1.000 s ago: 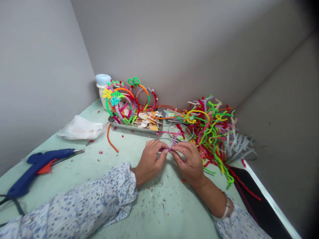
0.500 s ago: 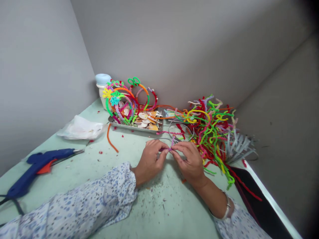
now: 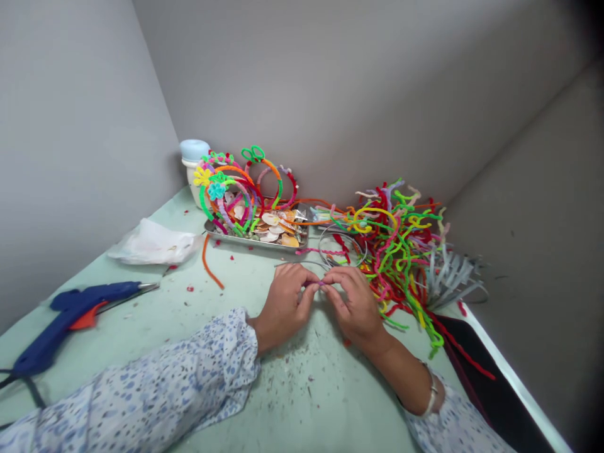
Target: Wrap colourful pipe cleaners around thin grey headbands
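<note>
Between my fingertips is a purple pipe cleaner, mostly hidden by the fingers. My left hand pinches it from the left, thumb against forefinger. From the right, my right hand pinches it close by, and the two sets of fingertips nearly meet. A thin grey wire or band shows just behind the hands, and a coil of grey wire lies beyond them. To the right spreads a heap of colourful pipe cleaners.
A metal tray of shells and sequins holds several pipe-cleaner headbands. Behind it stands a white jar with a blue lid. A blue glue gun and a white plastic bag lie left. Grey strips lie far right.
The purple end that stuck up between my fingers no longer shows. My right hand has shifted slightly left and its fingers have turned a little; the left hand is almost still.
</note>
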{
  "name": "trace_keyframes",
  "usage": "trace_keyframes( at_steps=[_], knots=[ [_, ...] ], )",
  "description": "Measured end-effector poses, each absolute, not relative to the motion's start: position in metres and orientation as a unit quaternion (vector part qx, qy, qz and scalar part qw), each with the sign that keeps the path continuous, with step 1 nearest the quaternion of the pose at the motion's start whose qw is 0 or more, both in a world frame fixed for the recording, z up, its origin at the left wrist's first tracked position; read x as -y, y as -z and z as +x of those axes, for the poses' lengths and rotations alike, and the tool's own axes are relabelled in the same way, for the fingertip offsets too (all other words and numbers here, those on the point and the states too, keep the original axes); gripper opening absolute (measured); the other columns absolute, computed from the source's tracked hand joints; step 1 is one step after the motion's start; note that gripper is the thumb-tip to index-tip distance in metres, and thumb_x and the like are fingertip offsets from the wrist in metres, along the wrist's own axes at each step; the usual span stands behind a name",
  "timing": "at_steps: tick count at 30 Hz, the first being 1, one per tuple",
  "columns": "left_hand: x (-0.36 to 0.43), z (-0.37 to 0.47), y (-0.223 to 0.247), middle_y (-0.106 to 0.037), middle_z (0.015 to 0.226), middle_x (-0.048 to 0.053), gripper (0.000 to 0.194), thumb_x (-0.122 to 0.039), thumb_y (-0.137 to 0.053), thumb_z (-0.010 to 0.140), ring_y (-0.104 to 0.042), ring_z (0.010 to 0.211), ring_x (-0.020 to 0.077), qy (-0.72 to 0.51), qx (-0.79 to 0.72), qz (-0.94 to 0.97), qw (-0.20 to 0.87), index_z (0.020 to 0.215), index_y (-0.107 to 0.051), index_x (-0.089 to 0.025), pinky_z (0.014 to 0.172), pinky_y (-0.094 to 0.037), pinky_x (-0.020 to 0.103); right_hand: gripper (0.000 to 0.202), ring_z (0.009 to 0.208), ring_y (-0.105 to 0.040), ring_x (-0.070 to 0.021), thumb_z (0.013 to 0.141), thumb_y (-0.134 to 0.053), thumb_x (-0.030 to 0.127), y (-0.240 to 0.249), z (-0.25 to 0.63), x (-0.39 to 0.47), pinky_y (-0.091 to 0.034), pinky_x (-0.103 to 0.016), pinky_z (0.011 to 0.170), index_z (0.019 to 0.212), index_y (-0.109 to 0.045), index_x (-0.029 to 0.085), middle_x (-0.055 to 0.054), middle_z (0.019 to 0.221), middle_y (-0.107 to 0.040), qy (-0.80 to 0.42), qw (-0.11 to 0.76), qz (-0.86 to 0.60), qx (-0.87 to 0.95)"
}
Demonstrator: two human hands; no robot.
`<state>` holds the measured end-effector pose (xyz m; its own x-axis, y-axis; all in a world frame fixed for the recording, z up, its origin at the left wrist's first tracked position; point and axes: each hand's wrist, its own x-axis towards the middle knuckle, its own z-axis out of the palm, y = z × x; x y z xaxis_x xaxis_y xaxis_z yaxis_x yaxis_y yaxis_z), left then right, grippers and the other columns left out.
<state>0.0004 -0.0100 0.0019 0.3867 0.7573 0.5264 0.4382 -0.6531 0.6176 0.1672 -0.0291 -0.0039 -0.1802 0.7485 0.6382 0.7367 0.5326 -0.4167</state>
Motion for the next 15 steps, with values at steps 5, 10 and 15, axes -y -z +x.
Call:
trace_keyframes(
  at_steps=[5, 10, 15],
  knots=[
    [0.0102, 0.0005, -0.0014, -0.059, 0.084, 0.004, 0.012, -0.022, -0.045, 0.09, -0.051, 0.085, 0.0193, -0.411, -0.367, 0.814, 0.182, 0.088, -0.057, -0.019, 0.084, -0.036, 0.037, 0.007, 0.091, -0.054, -0.0216, 0.089, -0.051, 0.023, 0.0037, 0.1675, 0.0284, -0.042, -0.038, 0.082, 0.091, -0.058, 0.021, -0.006, 0.093, -0.06, -0.032, 0.425, -0.48, 0.767],
    [0.0107, 0.001, -0.0019, -0.059, 0.084, 0.004, 0.012, -0.023, -0.045, 0.091, -0.051, 0.084, 0.0188, -0.42, -0.371, 0.807, 0.187, 0.088, -0.056, -0.018, 0.083, -0.037, 0.036, 0.008, 0.094, -0.054, -0.0207, 0.088, -0.054, 0.023, 0.0012, 0.1681, 0.0289, -0.043, -0.038, 0.084, 0.094, -0.058, 0.022, -0.005, 0.095, -0.059, -0.066, 0.443, -0.472, 0.759],
    [0.0106, 0.001, -0.0029, -0.059, 0.083, 0.003, 0.013, -0.023, -0.046, 0.091, -0.051, 0.084, 0.0184, -0.426, -0.367, 0.805, 0.189, 0.088, -0.056, -0.018, 0.083, -0.037, 0.036, 0.009, 0.095, -0.054, -0.0205, 0.089, -0.052, 0.021, 0.0018, 0.1688, 0.0309, -0.043, -0.038, 0.085, 0.096, -0.058, 0.021, -0.006, 0.096, -0.059, -0.059, 0.451, -0.471, 0.756]
  ],
)
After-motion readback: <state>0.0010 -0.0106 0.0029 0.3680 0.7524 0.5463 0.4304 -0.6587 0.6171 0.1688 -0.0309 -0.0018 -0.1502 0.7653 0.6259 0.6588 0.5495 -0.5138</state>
